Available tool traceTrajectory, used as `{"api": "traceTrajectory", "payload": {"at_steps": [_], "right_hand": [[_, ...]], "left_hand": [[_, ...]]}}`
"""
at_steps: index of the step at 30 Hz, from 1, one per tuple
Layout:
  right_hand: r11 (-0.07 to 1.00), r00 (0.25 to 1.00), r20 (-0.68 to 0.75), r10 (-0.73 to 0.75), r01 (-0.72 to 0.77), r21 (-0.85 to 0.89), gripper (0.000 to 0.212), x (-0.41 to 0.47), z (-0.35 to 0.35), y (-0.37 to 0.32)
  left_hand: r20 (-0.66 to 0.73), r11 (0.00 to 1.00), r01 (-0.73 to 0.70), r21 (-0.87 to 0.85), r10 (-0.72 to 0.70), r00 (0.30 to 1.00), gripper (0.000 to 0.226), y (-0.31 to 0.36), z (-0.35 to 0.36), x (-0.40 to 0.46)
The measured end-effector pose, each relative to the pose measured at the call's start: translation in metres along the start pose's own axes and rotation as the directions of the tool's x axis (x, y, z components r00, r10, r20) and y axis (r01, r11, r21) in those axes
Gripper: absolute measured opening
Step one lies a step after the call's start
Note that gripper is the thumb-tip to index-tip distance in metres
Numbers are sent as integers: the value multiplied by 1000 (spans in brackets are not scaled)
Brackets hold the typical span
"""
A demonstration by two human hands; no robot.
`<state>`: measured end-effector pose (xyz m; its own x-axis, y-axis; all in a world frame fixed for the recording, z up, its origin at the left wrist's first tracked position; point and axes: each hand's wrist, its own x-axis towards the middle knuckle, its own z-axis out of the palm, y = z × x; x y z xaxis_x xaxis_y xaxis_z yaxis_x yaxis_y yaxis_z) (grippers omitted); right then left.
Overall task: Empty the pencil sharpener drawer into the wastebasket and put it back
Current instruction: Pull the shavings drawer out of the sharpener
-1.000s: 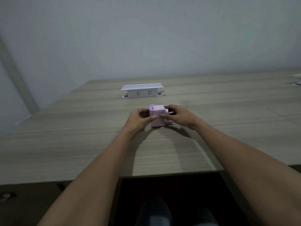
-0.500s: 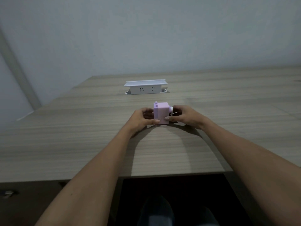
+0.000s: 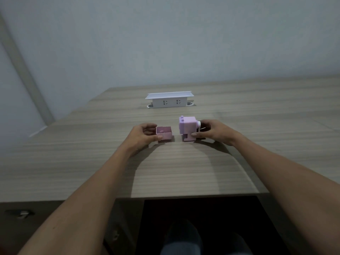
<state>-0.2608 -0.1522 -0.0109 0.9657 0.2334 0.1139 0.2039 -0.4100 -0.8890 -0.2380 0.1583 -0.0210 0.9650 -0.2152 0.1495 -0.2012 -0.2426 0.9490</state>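
Observation:
A small lilac pencil sharpener [image 3: 188, 127] stands on the wooden table [image 3: 165, 172], with an open gap where its drawer sat. My right hand [image 3: 213, 131] grips it from the right, thumb at its base. The pink drawer [image 3: 164, 133] is out, a short way left of the sharpener and open side up. My left hand [image 3: 142, 135] holds it between thumb and fingers. I cannot make out what lies inside the drawer. No wastebasket is in view.
A white raised socket box [image 3: 169, 99] stands on the table behind the sharpener. The table's front edge runs just below my forearms, with a dark knee space and my legs [image 3: 184, 240] under it. A plain wall lies behind.
The drawer has come out of the sharpener: my left hand drew it to the left, while my right hand kept the sharpener body in place.

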Motion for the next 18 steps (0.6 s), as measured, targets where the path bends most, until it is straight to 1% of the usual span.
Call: {"api": "traceTrajectory", "payload": {"at_steps": [2,5,7,14,18], "right_hand": [[1000,1000,-2,1,-1,-20,46,0,-1,-3],[999,999,-38,-6,4,-32,66,1,-7,-16],[999,997,-74,-29,28,-22,74,0,-11,-34],[993,989,-98,-114,109,-50,75,-9,-27,-90],[988,983,-108,-147,140,-69,71,-26,-39,-111]], "left_hand": [[-30,1000,-12,-20,11,999,67,5,-8,-3],[-43,999,-36,-38,34,998,64,19,-14,-4],[-49,997,-60,-44,58,997,64,32,-16,-5],[-27,983,-163,-89,161,987,61,93,4,-5],[25,975,-204,-84,207,978,61,126,27,-6]]}}
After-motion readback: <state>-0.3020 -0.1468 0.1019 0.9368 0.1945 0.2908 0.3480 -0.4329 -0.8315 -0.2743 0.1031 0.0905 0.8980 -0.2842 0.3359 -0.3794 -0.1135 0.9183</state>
